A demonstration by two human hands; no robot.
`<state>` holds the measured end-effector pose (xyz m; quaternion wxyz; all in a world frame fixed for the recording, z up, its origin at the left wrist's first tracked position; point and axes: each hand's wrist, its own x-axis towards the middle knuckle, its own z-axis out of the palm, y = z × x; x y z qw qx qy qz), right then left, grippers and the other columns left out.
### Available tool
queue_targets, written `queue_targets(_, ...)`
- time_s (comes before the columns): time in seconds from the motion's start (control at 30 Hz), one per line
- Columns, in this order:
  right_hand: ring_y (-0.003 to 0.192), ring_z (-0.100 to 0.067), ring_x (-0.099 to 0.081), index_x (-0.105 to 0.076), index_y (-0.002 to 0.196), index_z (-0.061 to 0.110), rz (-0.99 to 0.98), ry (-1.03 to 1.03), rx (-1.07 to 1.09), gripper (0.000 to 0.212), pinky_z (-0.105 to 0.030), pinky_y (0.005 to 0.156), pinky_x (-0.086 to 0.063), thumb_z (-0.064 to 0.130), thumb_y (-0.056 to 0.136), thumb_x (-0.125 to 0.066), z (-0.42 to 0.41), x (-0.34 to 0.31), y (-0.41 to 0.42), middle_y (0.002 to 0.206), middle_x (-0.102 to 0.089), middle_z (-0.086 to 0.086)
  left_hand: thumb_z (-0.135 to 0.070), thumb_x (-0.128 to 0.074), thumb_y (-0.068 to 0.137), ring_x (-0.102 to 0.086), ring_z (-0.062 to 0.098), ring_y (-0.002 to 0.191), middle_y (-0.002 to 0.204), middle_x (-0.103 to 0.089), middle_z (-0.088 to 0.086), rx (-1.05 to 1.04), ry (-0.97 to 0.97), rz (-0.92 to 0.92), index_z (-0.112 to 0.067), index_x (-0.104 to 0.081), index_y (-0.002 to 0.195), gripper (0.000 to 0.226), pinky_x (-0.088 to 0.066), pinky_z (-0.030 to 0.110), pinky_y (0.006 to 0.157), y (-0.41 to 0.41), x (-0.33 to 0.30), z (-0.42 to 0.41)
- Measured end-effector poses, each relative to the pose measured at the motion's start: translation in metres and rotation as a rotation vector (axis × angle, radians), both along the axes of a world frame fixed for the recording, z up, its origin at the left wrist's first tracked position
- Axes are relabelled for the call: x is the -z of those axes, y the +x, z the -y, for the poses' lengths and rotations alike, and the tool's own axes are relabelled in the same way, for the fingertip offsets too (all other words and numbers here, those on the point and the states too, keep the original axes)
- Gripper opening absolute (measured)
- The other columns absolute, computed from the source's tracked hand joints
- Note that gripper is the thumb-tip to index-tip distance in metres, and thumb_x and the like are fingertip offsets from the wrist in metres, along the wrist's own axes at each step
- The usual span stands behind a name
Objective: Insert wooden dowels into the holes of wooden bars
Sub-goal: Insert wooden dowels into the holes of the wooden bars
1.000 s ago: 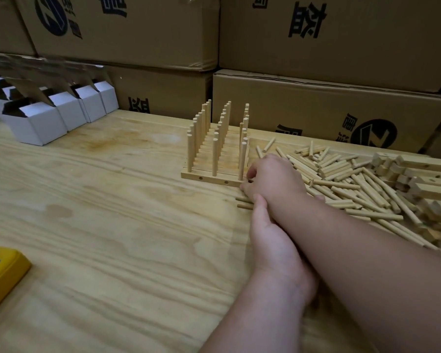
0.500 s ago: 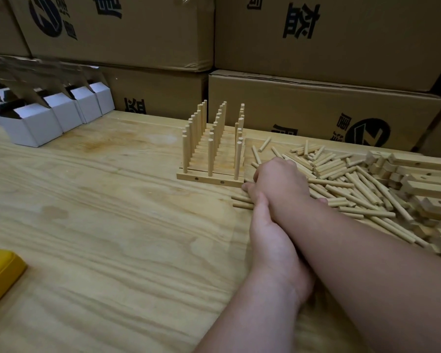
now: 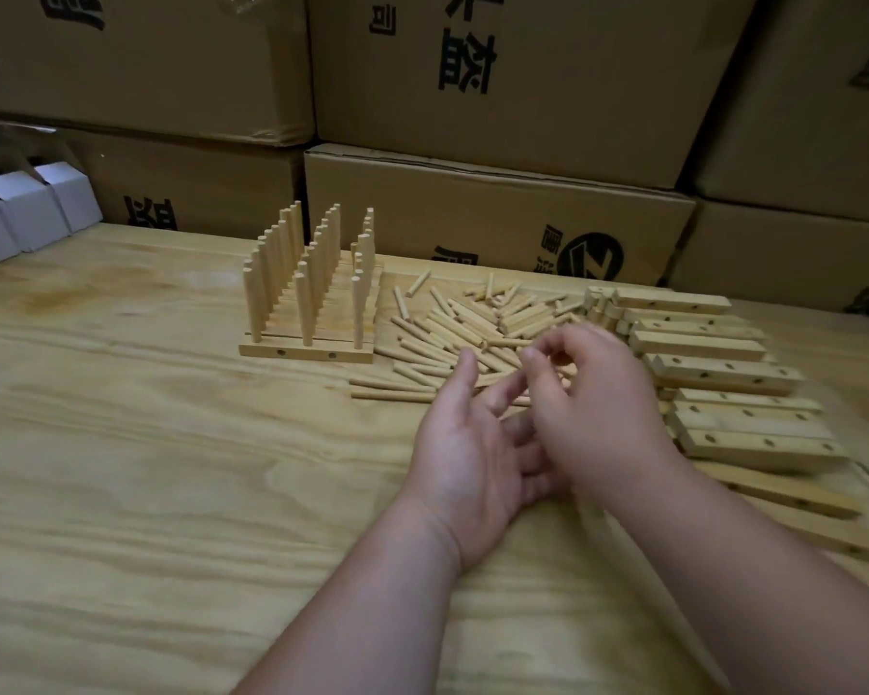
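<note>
both forearms bare, no sleeves; left hand (image 3: 472,459) and right hand (image 3: 598,418) ungloved.

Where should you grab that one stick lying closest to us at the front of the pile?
Probably by its middle, pinched from above. The nearest dowel lies flat on the table, lengthwise left to right and mostly apart from the loose pile, so fingers can drop on either long side. The left hand is nearest.

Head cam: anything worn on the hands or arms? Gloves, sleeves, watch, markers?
Nothing worn that shows. The left hand and the right hand are bare, with no gloves, rings or tape. Both forearms are bare down to the frame edge: no sleeves, watch, wristband, cables or tracking markers in view. The frame is slightly motion-blurred, so very small details could be missed.
</note>
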<state>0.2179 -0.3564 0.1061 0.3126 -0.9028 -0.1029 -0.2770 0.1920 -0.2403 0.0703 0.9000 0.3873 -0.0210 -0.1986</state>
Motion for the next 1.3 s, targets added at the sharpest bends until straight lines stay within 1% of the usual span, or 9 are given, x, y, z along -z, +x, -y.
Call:
queue_targets(0.07,0.092,-0.011,-0.056,-0.064,0.090,0.028,-0.016,0.054,0.089,0.008,-0.030,0.077,-0.043,0.024,0.094,-0.059,0.028,0.006,-0.027,0.088,-0.054,0.019,-0.075,-0.031,0.093,-0.070,0.033,0.110,0.125,-0.070,0.012,-0.022,0.036,-0.001,-0.015,-0.060,0.137,0.080,-0.046,0.056,0.105,0.000,-0.001,0.002)
queue_targets(0.17,0.102,-0.022,-0.057,-0.068,0.097,0.024,-0.026,0.073,0.275,0.011,-0.041,0.090,-0.046,0.019,0.091,-0.060,0.063,0.013,-0.063,0.095,-0.058,0.013,-0.072,-0.030,0.095,-0.071,0.037,0.109,0.121,-0.073,0.014,-0.054,0.089,-0.009,-0.022,-0.061,0.133,0.071,-0.048,0.052,0.099,-0.001,-0.003,0.007)
queue_targets(0.27,0.121,-0.029,-0.046,-0.062,0.115,0.028,-0.238,-0.011,0.510,0.027,-0.047,0.104,-0.034,0.032,0.088,-0.059,0.080,0.018,-0.083,0.121,-0.056,0.000,-0.071,-0.032,0.095,-0.072,0.037,0.108,0.119,-0.074,0.014,-0.084,0.107,-0.007,-0.021,-0.063,0.130,0.069,-0.048,0.051,0.101,-0.002,-0.006,0.008)
queue_targets(0.33,0.131,-0.030,-0.039,-0.055,0.128,0.029,-0.406,-0.102,0.546,0.042,-0.047,0.109,-0.029,0.040,0.087,-0.057,0.083,0.022,-0.087,0.134,-0.049,-0.004,-0.071,-0.033,0.095,-0.073,0.035,0.106,0.119,-0.074,0.014,-0.093,0.108,-0.003,-0.021,-0.064,0.129,0.069,-0.051,0.048,0.095,-0.002,-0.005,0.008)
queue_targets(0.47,0.137,-0.026,-0.031,-0.049,0.134,0.030,-0.514,-0.195,0.504,0.051,-0.045,0.114,-0.023,0.050,0.087,-0.054,0.079,0.026,-0.087,0.143,-0.041,-0.001,-0.070,-0.037,0.093,-0.074,0.033,0.097,0.119,-0.074,0.014,-0.112,0.087,-0.008,-0.019,-0.066,0.128,0.069,-0.054,0.045,0.083,-0.001,-0.003,0.006)
queue_targets(0.63,0.131,-0.026,-0.034,-0.049,0.132,0.031,-0.453,-0.192,0.510,0.048,-0.044,0.109,-0.027,0.034,0.085,-0.055,0.085,0.027,-0.084,0.140,-0.040,-0.001,-0.070,-0.040,0.091,-0.073,0.030,0.088,0.116,-0.073,0.013,-0.118,0.046,0.003,-0.018,-0.067,0.129,0.070,-0.058,0.041,0.074,0.000,0.000,0.005)
queue_targets(1.07,0.122,-0.020,-0.038,-0.053,0.127,0.041,-0.422,-0.256,0.525,0.047,-0.042,0.105,-0.023,0.018,0.087,-0.051,0.101,0.031,-0.081,0.126,-0.050,0.007,-0.064,-0.043,0.093,-0.069,0.023,0.077,0.101,-0.073,0.008,-0.114,0.048,0.034,-0.019,-0.068,0.126,0.062,-0.053,0.037,0.069,-0.002,0.000,0.004)
queue_targets(1.17,0.120,-0.016,-0.039,-0.059,0.122,0.042,-0.372,-0.240,0.416,0.042,-0.040,0.103,-0.022,0.015,0.089,-0.052,0.099,0.032,-0.079,0.123,-0.054,0.013,-0.056,-0.046,0.094,-0.068,0.022,0.074,0.097,-0.073,0.007,-0.115,0.055,0.038,-0.019,-0.067,0.123,0.052,-0.053,0.034,0.067,-0.004,-0.002,0.005)
queue_targets(1.3,0.121,-0.011,-0.040,-0.061,0.118,0.040,-0.292,-0.222,0.188,0.029,-0.038,0.101,-0.024,0.026,0.093,-0.056,0.091,0.034,-0.080,0.121,-0.055,0.017,-0.049,-0.050,0.093,-0.068,0.021,0.073,0.095,-0.073,0.006,-0.126,0.064,0.029,-0.020,-0.067,0.122,0.044,-0.054,0.033,0.064,-0.006,-0.003,0.007)
